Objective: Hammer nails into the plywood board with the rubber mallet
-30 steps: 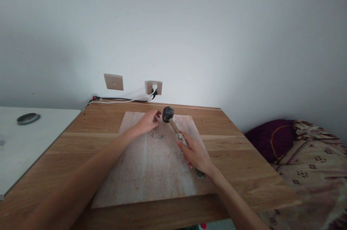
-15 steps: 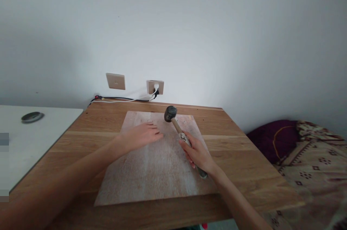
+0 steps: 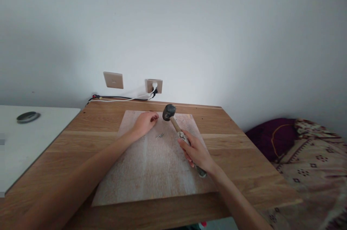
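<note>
The right hand (image 3: 197, 152) wraps around a black-headed mallet (image 3: 169, 112), held over a board (image 3: 151, 176) on the wooden tabletop (image 3: 235, 143). The left hand (image 3: 145, 123), fingers curled, is at the board's far part; whether it pinches anything cannot be told. Thin metal nails (image 3: 159, 135) lie between the hands.

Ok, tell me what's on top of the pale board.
Thin metal pieces lie on the pale board. Patches behind the left hand, right hand and mallet are covered from view.
</note>
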The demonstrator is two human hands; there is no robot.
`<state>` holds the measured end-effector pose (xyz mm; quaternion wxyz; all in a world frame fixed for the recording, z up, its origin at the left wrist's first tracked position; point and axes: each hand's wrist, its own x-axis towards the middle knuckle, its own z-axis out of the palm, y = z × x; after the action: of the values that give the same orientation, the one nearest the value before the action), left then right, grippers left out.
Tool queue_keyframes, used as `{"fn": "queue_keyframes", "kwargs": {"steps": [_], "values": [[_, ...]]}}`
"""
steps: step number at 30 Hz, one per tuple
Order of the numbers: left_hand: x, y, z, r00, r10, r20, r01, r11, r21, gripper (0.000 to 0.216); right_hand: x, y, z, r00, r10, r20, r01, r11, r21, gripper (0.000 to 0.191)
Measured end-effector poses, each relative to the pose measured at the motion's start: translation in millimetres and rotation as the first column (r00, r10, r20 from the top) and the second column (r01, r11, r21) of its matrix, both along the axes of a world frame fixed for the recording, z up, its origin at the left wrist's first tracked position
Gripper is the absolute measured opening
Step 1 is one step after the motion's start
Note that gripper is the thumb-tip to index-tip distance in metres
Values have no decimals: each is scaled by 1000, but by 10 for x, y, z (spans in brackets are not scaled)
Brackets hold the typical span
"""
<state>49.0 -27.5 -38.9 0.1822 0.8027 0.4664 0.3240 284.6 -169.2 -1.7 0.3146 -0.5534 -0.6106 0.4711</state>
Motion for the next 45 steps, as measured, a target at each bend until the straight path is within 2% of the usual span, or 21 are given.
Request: {"fn": "queue_keyframes", "kwargs": {"steps": [6,12,17,20,22,24,25,29,32,35,38,41,45], "values": [[15,49,16,993,15,116,-3,995,-102,11,-75,55,-3,998,28,62,-29,999,18,47],[-4,71,-45,988,31,148,-15,994,-104,30,-168,80,22,991,61,115,-65,997,28,46],[-76,35,-23,990,55,130,-42,994,-101,29,-176,79,37,987,73,142,-79,996,37,49],[-150,-94,82,999,22,42,-21,999,-34,16,-154,80,15,987,76,140,-80,997,22,49],[-168,-229,179,990,-123,-75,120,992,-39,10,-144,81,-5,991,66,120,-68,998,15,48],[-138,-373,262,940,-285,-188,276,958,-74,10,-143,81,-22,995,47,93,-48,999,12,46],[-107,-438,289,915,-328,-235,319,945,-76,12,-144,79,-26,996,37,82,-38,999,10,45],[24,-568,294,869,-343,-357,356,934,-29,22,-147,55,-2,997,38,65,-39,999,7,45],[15,-501,261,875,-301,-380,328,945,7,28,-132,22,47,996,37,85,-38,999,12,47],[-105,-326,259,923,-242,-299,255,967,7,21,-113,1,86,996,11,87,-12,1000,9,51],[-241,-129,258,981,-170,-89,164,984,-67,18,-106,10,95,998,-9,58,9,1000,3,54],[-315,-8,218,994,-62,89,70,993,-99,18,-117,31,89,1000,-2,28,2,1000,14,54],[-328,13,123,992,-10,122,21,996,-88,15,-138,38,80,1000,10,16,-11,1000,17,53]]}}
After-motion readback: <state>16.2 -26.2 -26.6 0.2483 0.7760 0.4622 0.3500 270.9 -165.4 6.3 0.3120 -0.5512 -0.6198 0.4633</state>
